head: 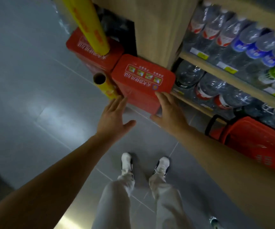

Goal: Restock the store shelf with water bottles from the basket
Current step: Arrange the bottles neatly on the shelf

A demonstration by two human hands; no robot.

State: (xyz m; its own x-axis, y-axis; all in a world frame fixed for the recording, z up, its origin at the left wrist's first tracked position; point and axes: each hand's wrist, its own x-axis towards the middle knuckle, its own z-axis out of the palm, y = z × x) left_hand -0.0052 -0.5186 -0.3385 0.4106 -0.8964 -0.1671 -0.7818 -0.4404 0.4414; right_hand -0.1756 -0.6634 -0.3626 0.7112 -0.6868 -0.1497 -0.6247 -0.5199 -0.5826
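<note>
Reaching with both hands spread, left hand (112,116) and right hand (169,111) flanking red pack (141,80), fingers straight

The scene is dimly and coolly lit. Pale glare is reflected from the grey floor (34,100), left of the red box (141,78). Motion blur is seen throughout, strongest on the bottles (232,35) right of the box. Lines are bent by wide-angle distortion.

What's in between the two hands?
In the head view, the near red box stands between the left hand and the right hand, both reaching toward its sides with straight fingers. Lower down, between the wrists, only grey floor shows.
</note>
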